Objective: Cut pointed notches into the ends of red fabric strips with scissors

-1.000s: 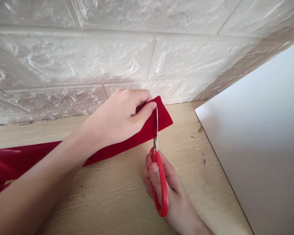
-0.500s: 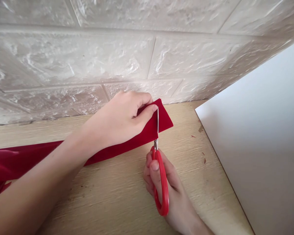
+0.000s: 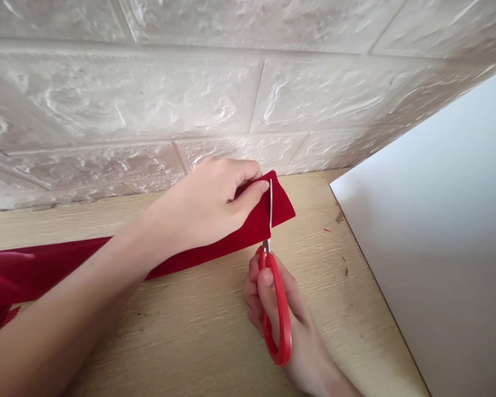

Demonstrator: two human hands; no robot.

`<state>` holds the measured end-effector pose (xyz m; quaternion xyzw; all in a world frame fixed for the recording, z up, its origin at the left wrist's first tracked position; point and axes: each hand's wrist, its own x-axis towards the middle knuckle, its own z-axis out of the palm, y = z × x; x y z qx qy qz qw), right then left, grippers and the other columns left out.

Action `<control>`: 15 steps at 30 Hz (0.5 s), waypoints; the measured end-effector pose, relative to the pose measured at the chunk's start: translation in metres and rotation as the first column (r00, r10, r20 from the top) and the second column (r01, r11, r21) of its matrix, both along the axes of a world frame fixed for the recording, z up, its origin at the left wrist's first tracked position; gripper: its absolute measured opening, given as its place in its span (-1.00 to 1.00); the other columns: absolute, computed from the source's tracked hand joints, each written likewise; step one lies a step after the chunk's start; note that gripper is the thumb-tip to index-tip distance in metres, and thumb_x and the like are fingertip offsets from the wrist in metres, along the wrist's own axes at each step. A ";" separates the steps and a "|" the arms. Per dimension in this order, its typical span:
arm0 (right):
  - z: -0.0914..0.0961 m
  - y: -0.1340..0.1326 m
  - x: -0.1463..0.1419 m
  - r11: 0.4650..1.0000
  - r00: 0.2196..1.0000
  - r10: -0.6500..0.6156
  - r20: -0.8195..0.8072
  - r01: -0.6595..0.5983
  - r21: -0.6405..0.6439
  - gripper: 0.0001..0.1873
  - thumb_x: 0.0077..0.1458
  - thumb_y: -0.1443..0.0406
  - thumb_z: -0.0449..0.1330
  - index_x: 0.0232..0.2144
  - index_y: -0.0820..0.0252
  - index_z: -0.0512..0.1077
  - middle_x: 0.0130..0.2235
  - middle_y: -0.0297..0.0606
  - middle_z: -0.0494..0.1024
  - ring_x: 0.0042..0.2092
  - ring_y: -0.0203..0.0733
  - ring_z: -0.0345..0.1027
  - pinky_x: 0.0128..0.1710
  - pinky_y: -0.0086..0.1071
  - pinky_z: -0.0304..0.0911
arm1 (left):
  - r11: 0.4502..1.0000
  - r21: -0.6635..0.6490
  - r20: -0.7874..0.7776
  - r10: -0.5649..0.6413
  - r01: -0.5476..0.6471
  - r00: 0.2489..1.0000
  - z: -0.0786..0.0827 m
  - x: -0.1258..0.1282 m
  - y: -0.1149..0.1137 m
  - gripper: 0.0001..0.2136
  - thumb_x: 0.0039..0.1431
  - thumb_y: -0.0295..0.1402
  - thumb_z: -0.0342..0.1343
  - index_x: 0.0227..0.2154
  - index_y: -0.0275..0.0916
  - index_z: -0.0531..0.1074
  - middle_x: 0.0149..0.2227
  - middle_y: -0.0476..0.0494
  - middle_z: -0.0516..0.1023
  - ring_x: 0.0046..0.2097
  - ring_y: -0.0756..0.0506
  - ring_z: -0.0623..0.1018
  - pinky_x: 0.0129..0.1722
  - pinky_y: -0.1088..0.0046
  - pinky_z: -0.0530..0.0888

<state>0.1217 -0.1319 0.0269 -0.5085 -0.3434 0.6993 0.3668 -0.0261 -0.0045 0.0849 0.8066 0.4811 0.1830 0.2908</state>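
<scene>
1. Red cloth (image 3: pixel 281 207) runs as a long flat band in from the left edge of the view, across a wooden tabletop (image 3: pixel 215 331), and ends near the wall.
2. The left hand (image 3: pixel 202 207) reaches in from the lower left, its forearm low over the table and its wrist slightly bent. The thumb presses on top of the cloth's end while the fingers curl behind it, pinching it firmly.
3. The right hand (image 3: pixel 301 336) comes up from the bottom edge, its fingers and thumb closed around the red-handled scissors (image 3: pixel 283 314).
4. The upper blade (image 3: pixel 270 209) lies over the cloth, just beside the left thumb, pointing toward the wall. The lower blade is hidden, so how far the scissors stand open cannot be told.
5. To the right, a white board (image 3: pixel 421 275) lies on the table, with tiny red snippets (image 3: pixel 346 270) just beside it. A brick-textured wall panel (image 3: pixel 107 99) rises behind.
</scene>
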 end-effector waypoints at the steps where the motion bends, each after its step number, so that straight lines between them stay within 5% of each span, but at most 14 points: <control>1: 0.000 0.000 0.000 1.000 1.000 -0.001 0.001 0.001 -0.003 -0.44 0.25 -0.25 0.14 -0.37 0.07 0.22 -0.46 -0.48 0.13 -0.46 -0.33 -0.06 -0.48 -0.39 -0.03 | 1.000 -0.002 0.000 0.001 -0.001 1.000 0.000 0.000 0.000 -0.66 0.39 -0.25 -0.04 -0.55 -0.18 0.23 -0.60 0.04 0.37 -0.56 0.02 0.30 -0.49 0.35 0.19; 15: -0.001 0.001 0.002 1.000 1.000 -0.001 -0.020 0.002 0.003 -0.47 0.26 -0.23 0.16 -0.35 0.07 0.24 -0.45 -0.49 0.13 -0.48 -0.36 -0.08 -0.53 -0.40 -0.09 | 0.997 -0.040 0.014 0.062 -0.061 0.998 -0.002 0.003 0.000 -0.70 0.36 -0.24 -0.01 -0.51 -0.17 0.32 -0.58 0.05 0.41 -0.54 0.00 0.33 -0.50 0.36 0.20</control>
